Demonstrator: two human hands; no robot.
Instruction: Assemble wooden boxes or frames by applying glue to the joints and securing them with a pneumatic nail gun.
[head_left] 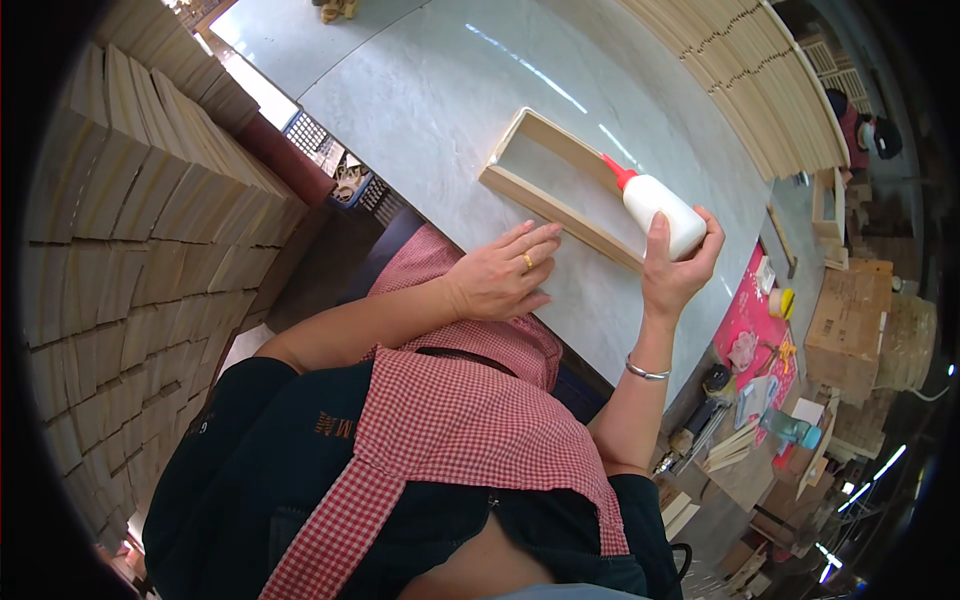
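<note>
A white glue bottle (660, 212) with a red pointed nozzle is gripped in my right hand (680, 262). The bottle tilts so that its nozzle reaches the far long side of a rectangular wooden frame (560, 212). This frame stands on its edges on the grey marbled tabletop (420, 130), and its right end is hidden behind the bottle and hand. Just on the near side of the frame rests my left hand (510, 268), fingers stretched out and holding nothing, fingertips close to the near long side.
Tall stacks of wooden pieces (150, 200) rise at the left. More wooden strips (745, 85) are stacked at the far right of the table. Beyond the right edge are a cardboard box (845, 320), a pink sheet (745, 320) and a clear bottle (790, 428). A blue basket (350, 188) sits below the table's left edge.
</note>
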